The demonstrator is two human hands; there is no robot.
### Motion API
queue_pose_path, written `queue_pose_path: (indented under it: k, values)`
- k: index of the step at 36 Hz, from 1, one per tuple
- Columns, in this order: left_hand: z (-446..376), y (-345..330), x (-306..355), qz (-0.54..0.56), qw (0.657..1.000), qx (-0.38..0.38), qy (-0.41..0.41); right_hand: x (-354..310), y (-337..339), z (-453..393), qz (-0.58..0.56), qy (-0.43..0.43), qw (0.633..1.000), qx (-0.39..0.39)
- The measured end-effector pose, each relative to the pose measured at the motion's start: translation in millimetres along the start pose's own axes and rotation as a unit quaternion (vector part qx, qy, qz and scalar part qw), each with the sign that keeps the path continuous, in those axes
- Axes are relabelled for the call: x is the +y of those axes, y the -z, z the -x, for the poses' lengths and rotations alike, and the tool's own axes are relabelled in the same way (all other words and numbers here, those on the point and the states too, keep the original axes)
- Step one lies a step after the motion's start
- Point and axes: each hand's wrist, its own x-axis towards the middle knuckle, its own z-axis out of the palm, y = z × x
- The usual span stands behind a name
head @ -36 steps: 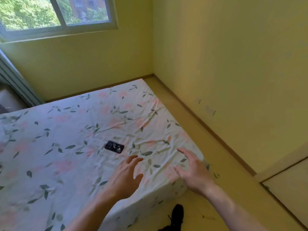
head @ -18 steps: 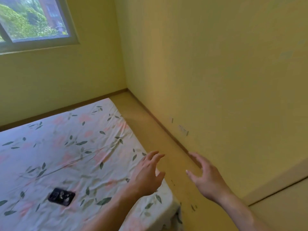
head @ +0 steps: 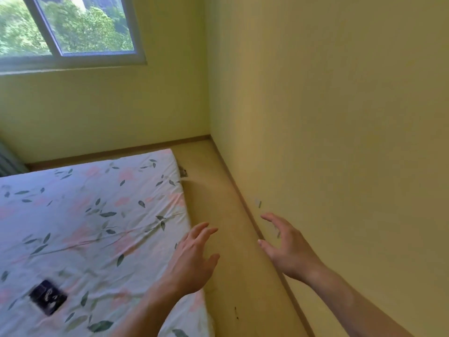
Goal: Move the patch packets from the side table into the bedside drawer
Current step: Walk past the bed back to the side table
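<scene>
Dark packet [head: 48, 300] left of fingers [head: 203, 231]

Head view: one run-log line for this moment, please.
left hand open, empty | right hand open, empty | dark packet on bed | drawer, side table unseen

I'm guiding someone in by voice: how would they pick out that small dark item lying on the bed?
Start at the bed with the floral, leaf-printed sheet, under the window. Look at its near part, to the left of the person's left hand. The small dark packet lies flat there, the only dark rectangular thing on the pale sheet; its print is too blurred to read.
</scene>
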Motion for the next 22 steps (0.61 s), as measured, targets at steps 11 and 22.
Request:
queue_pose_path:
  k: [11,22]
  values:
    - [-101,47,-37,-0.006,0.987,0.096,0.126,-32,16,-192,-0.003,0.119,0.989,-0.091]
    - [-293,107,-92,0.024,0.98,0.127,0.148,-52,19,-402,-0.012,0.13,0.984,-0.12]
